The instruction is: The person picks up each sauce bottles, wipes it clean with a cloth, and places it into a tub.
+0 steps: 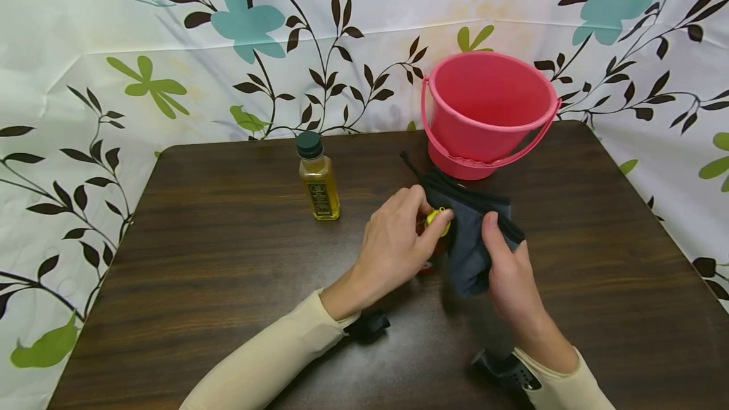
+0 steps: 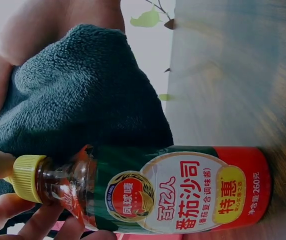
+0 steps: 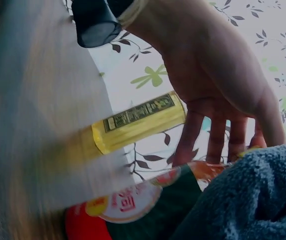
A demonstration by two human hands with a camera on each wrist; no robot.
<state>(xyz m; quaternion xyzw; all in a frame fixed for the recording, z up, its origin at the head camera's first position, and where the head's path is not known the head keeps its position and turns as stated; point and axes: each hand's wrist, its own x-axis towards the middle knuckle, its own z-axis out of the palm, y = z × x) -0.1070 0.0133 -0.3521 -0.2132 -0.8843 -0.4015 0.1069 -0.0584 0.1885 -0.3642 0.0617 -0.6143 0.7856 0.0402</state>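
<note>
A ketchup bottle (image 2: pixel 183 190) with a red, green and white label stands upright on the table, as the left wrist view shows best. My left hand (image 1: pixel 393 233) grips it by the neck, fingers and thumb around its yellow cap (image 2: pixel 27 177). My right hand (image 1: pixel 509 277) holds a dark blue-grey fuzzy cloth (image 1: pixel 469 245), thumb on top of its folded edge. The cloth hangs right beside the bottle and overlaps part of it in the right wrist view. In the head view, the left hand and cloth hide most of the bottle.
A small square bottle of yellow oil (image 1: pixel 319 185) with a dark green cap stands to the left of my hands. Behind the cloth, at the table's back edge, is a pink bucket (image 1: pixel 455 144) with its handle lowered. A leaf-patterned curtain (image 1: pixel 193 93) hangs behind the brown table (image 1: pixel 228 239).
</note>
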